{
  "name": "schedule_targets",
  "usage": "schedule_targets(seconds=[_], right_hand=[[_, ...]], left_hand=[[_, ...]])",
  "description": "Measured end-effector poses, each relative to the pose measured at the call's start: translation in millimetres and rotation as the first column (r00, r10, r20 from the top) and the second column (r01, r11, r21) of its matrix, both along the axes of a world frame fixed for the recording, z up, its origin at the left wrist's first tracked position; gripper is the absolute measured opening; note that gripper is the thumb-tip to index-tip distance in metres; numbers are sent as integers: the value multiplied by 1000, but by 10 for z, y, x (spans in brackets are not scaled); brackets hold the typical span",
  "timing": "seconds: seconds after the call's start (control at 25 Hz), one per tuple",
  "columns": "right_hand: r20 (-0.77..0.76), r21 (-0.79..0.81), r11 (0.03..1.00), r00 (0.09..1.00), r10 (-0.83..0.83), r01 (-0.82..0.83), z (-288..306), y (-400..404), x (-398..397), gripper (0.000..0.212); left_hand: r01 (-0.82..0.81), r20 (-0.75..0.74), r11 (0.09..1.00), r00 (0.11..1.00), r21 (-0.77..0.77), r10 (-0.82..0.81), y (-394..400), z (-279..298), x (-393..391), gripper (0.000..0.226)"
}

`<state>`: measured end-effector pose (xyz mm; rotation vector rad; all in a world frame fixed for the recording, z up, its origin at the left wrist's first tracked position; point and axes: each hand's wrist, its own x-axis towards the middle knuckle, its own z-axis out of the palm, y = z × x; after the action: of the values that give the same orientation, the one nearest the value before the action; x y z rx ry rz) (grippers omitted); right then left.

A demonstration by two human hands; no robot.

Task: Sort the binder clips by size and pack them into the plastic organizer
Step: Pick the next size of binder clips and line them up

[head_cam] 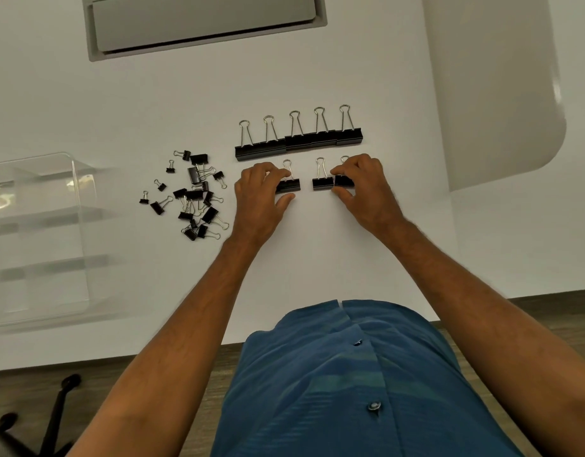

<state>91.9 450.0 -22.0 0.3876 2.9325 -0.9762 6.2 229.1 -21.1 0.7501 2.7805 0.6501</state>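
Several large black binder clips stand in a row on the white table. Below them lie three medium clips. My left hand pinches the leftmost medium clip between thumb and fingers. My right hand pinches the rightmost medium clip, which touches the middle one. A loose heap of small and medium clips lies to the left. The clear plastic organizer, with dividers inside, sits at the far left.
A grey recessed panel is set into the table at the back. The table's near edge runs in front of my blue shirt. A black chair base shows on the wooden floor at lower left.
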Motion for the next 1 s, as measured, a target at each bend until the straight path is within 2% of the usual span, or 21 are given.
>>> schedule_targets(seconds=[0.2,0.44,0.68,1.0], right_hand=[[10,25,999,999,32,-33,-7,-22,-59,27],[43,42,997,997,61,-63,13,-62,-150,26],[62,49,994,993,99,-102,53,-140,-217,24],[86,45,992,990,112,-117,85,-147,-221,27]], left_hand=[[-17,45,996,999,90,13,-34,-72,-33,35],[4,28,990,1000,138,-8,-60,-99,-60,26],[52,20,988,998,142,-55,-54,-107,-102,24],[95,101,989,989,115,-107,-66,-121,-187,27]])
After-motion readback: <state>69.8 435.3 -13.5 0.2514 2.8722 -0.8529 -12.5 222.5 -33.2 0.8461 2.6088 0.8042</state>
